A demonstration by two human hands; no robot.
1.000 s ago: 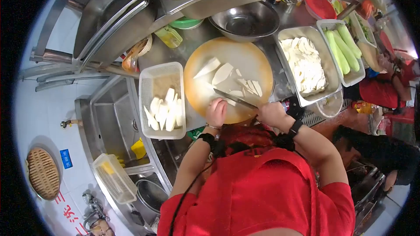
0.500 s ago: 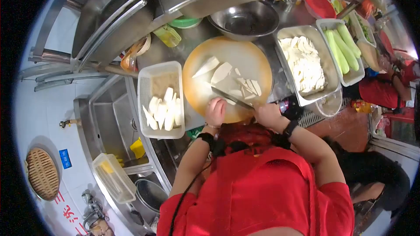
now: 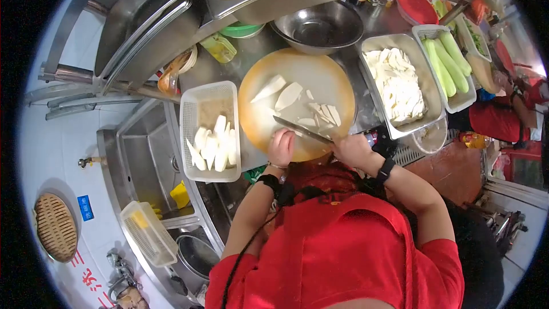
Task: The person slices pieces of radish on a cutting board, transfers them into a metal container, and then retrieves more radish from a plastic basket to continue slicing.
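My right hand (image 3: 351,150) grips the handle of a kitchen knife (image 3: 301,129), its blade pointing left across the round cutting board (image 3: 260,74). My left hand (image 3: 281,147) is closed, fingers curled close to the blade on the near side. A white vegetable piece (image 3: 298,134) shows at its fingertips, mostly hidden by the hand and knife. Beyond the blade lie a pointed white piece (image 3: 269,88), a halved piece (image 3: 289,96) and several thin slices (image 3: 329,114).
Left of the board, a white plastic basket (image 3: 185,100) holds peeled white pieces. To the right are a steel pan (image 3: 393,131) of white slices and a basket of green gourds (image 3: 445,67). A steel bowl (image 3: 317,26) stands behind; a sink (image 3: 150,137) is far left. Another person (image 3: 497,119) is at right.
The knife's tip has shifted slightly left and away from me, with my right hand following a little. My left hand stays nearly in place. A dark-clothed person behind me at right has moved.
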